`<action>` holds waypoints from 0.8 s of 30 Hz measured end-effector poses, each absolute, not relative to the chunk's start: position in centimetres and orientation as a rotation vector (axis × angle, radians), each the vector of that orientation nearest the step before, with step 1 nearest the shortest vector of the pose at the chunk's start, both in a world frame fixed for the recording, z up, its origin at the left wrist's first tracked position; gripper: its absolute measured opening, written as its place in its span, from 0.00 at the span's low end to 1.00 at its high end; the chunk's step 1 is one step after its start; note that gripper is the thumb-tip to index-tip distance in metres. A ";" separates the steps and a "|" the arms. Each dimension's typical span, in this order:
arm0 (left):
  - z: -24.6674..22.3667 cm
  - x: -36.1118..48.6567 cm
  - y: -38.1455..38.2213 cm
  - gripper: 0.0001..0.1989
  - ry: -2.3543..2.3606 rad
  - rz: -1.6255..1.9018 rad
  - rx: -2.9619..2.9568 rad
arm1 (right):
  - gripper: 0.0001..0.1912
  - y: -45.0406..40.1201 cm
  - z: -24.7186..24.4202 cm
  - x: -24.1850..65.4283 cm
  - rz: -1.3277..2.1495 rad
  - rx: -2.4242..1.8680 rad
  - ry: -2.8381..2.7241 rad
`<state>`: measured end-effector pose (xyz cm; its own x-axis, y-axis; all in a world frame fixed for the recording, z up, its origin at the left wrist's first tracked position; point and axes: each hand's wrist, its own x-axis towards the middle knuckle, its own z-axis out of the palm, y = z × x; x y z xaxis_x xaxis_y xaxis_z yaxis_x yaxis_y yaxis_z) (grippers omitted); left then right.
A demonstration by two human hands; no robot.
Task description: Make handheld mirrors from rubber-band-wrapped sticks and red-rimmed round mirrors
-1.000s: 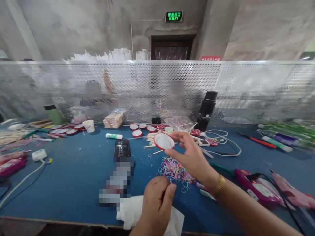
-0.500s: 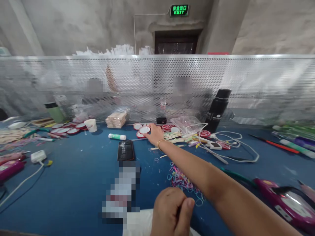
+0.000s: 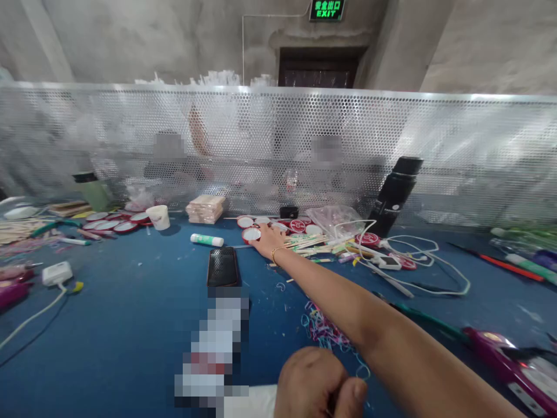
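Note:
At the back of the blue table my right hand (image 3: 270, 239) reaches over a cluster of round, red-rimmed white discs. Its fingers are spread and stretched, touching or just beside the front disc (image 3: 251, 235), which lies on the table. Red discs with a printed face (image 3: 297, 226) lie to its right, and a pile of thin wooden sticks (image 3: 307, 244) is beside the wrist. Close to me, at the bottom, my left hand (image 3: 315, 383) is curled into a fist; whatever it may hold is hidden. Small coloured rubber bands (image 3: 324, 328) are heaped beyond it, partly behind my right forearm.
A glue stick (image 3: 207, 240), a black case (image 3: 223, 267) and a blurred-out phone (image 3: 215, 342) lie left of my arm. A paper cup (image 3: 158, 217) and black thermos (image 3: 398, 194) stand farther back. White cable (image 3: 467, 284) loops at right. A perforated metal screen (image 3: 261, 145) closes the back.
My right hand has lowered the disc it was pinching onto the cluster, and its fingers have spread. My left fist has shifted slightly down and right in view as the camera moved.

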<state>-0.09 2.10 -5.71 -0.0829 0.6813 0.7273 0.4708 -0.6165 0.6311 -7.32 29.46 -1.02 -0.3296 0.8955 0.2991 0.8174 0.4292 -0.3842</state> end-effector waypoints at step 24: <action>-2.0 -1.3 1.3 0.12 1.415 1.271 1.892 | 0.20 12.1 7.7 17.4 0.011 -0.905 -2.248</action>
<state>-1.32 1.31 -2.04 0.0469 0.9152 0.4002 0.4956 -0.3692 0.7862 17.43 12.12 7.74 -0.5087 0.6104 0.6072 0.6042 0.7555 -0.2532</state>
